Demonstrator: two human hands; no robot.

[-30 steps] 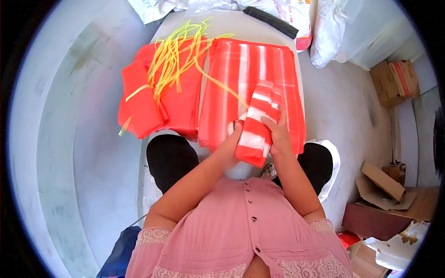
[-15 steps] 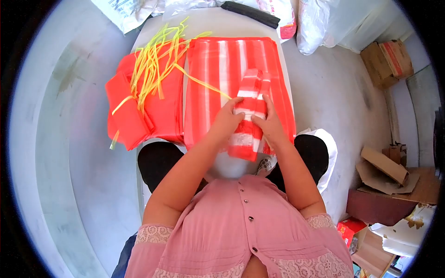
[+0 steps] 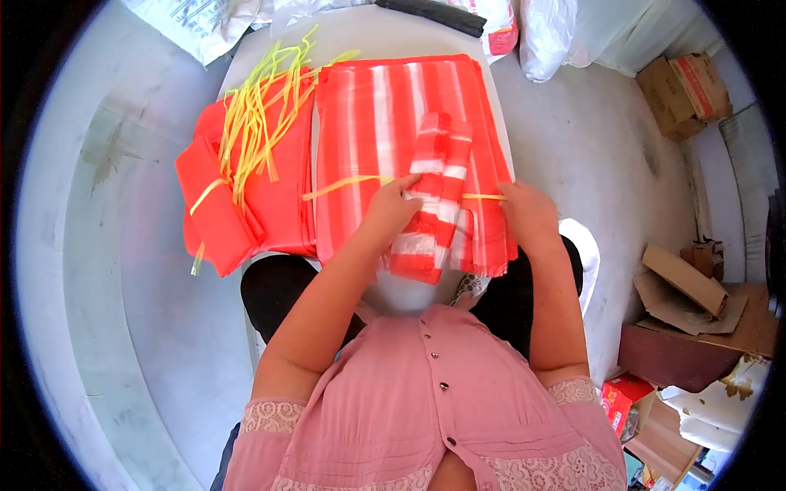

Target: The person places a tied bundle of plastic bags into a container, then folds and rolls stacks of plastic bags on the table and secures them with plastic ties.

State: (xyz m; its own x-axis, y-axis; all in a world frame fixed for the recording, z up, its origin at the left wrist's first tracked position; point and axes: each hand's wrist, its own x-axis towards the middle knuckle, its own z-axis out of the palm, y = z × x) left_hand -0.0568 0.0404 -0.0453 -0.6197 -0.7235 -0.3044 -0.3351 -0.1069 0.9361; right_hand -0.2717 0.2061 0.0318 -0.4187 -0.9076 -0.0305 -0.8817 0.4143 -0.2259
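Note:
A folded red-and-white striped bundle (image 3: 440, 192) lies tilted on the stack of striped plastic sheets (image 3: 352, 123). My left hand (image 3: 393, 209) is closed on the bundle's left side. A yellow strip (image 3: 485, 196) emerges from the bundle's right side, and my right hand (image 3: 528, 211) pinches its end; the strip's other end lies to the left of my left hand. On the left, a red folded bundle (image 3: 214, 209) tied with yellow rests on a red stack (image 3: 282, 192), beside a heap of loose yellow strips (image 3: 258, 123).
A black roll (image 3: 431, 16) lies at the table's far edge (image 3: 348, 31), near white plastic bags (image 3: 547, 37). Cardboard boxes (image 3: 684, 94) stand on the floor at right, with an opened carton (image 3: 684, 290) nearer. My knees are at the table's near edge.
My right hand has left the bundle and moved right, drawing the yellow strip out sideways. My left hand stays on the bundle. The view has shifted, so the table appears farther left.

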